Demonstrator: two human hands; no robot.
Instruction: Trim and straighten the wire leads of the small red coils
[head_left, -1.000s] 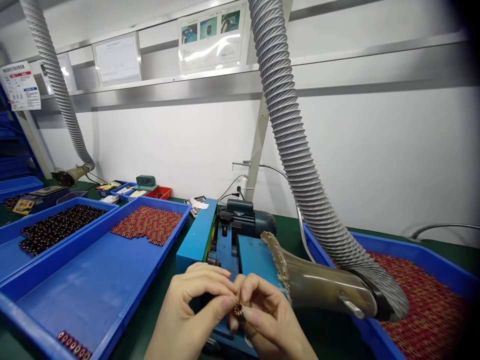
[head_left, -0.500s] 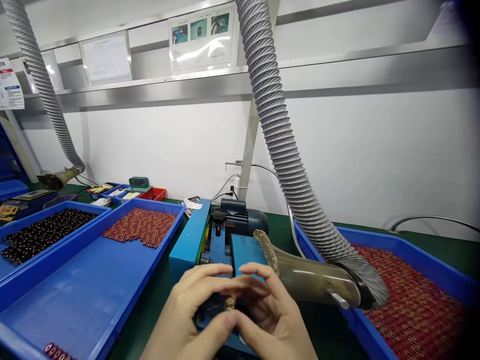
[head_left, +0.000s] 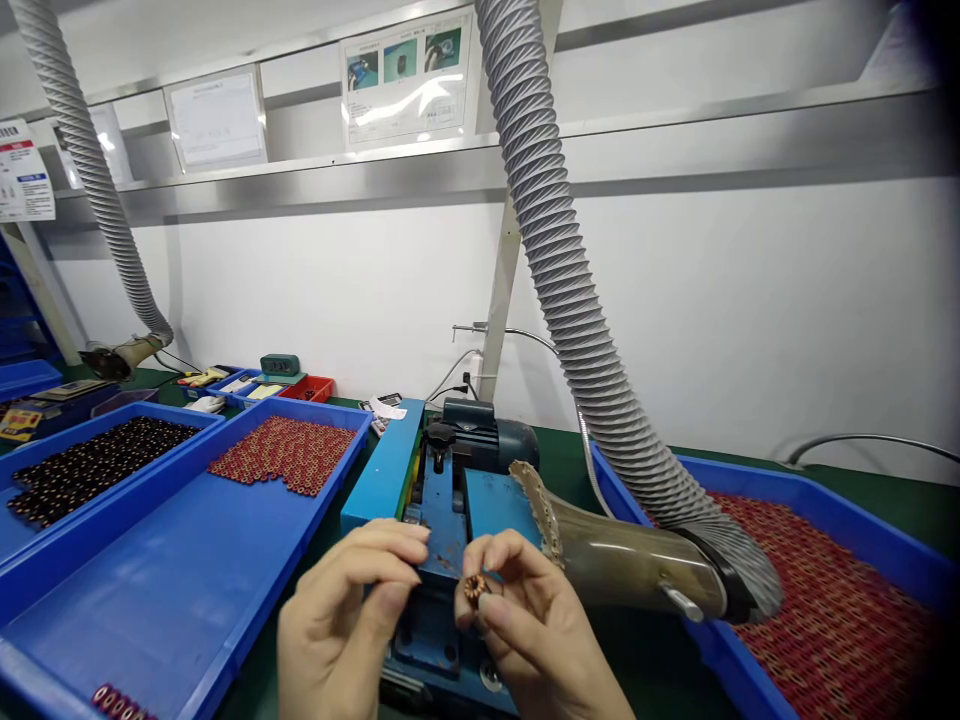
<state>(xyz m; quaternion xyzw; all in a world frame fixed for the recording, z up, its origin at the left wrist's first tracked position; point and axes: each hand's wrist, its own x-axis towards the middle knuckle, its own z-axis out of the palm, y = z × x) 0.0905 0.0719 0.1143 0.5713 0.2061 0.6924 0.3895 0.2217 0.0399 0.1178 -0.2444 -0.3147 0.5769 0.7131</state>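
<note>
toroid coil [head_left: 474,589] pinched between thumb and fingertips of your right hand [head_left: 536,635], just over the blue bench machine [head_left: 442,520], while your left hand [head_left: 349,610] stays curled, apart from it, gripping nothing visible.

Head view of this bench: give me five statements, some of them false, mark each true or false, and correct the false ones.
1. The right hand holds a small copper-wound ring between thumb and fingers. True.
2. The left hand grips that ring too. False: it is apart from the ring, beside the blue machine.
3. The grey corrugated hose ends in a translucent hood beside the machine. True.
4. The blue tray at the far right is filled with black rings. False: it is filled with red rings.
5. The large blue tray left of the machine holds a patch of red rings. True.
</note>
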